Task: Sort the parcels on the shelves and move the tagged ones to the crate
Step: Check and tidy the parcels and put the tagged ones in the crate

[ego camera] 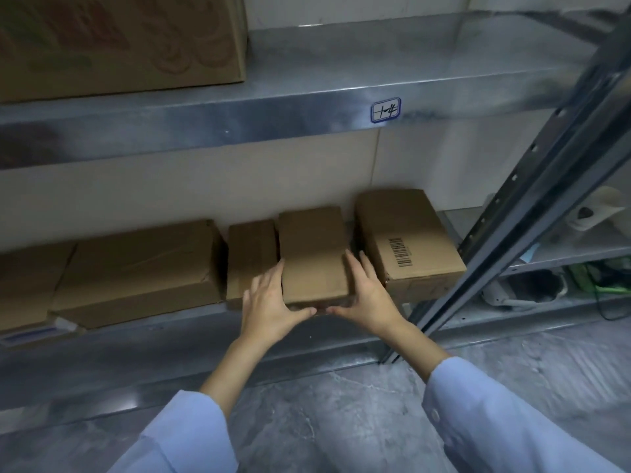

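A small plain cardboard parcel point(312, 254) lies on the lower metal shelf point(170, 343), between other boxes. My left hand point(269, 302) grips its left front corner and my right hand point(367, 295) grips its right front corner, thumbs under the front edge. To its right lies a parcel with a printed barcode point(406, 244). A narrow parcel point(251, 261) sits just to its left, and a wider flat box point(143, 271) lies further left. No crate is in view.
The upper shelf point(307, 107) carries a large printed carton point(119, 42) and a small handwritten label point(386, 110) on its edge. A slanted shelf upright point(532, 199) stands at the right. Beyond it lie cables and a power strip point(512, 291). Grey floor point(341, 421) below.
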{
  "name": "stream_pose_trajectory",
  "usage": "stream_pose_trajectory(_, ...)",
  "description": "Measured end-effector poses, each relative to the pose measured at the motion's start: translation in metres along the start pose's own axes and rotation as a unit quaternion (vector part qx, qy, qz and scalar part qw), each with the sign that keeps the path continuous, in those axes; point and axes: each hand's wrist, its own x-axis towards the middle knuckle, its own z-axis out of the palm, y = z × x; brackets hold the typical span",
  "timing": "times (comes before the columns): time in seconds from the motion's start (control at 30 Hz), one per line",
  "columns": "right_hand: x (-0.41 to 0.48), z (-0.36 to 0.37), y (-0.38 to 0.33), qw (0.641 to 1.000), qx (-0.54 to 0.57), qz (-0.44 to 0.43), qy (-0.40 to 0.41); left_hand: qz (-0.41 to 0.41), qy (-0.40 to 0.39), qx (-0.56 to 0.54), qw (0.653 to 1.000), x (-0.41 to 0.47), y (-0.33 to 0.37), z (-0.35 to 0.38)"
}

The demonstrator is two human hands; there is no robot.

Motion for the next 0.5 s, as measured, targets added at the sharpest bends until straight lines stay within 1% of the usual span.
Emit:
stream_pose_trajectory(0.07, 0.002, 0.004, 0.004, 1.000, 0.020, 0.014, 0.006, 0.001, 0.000, -0.001, 1.000, 0.003, -0.004, 0.002)
stream_pose_trajectory(0.23, 0.008, 0.006, 0.008, 0.997, 0.071, 0.009, 0.037, 0.008, 0.011, -0.006, 1.000, 0.010, -0.009, 0.005)
stream_pose_trajectory(0.5, 0.013, 0.001, 0.007, 0.995, 0.094, 0.001, 0.039, 0.009, 0.034, -0.036, 0.999, 0.010, -0.008, 0.007)
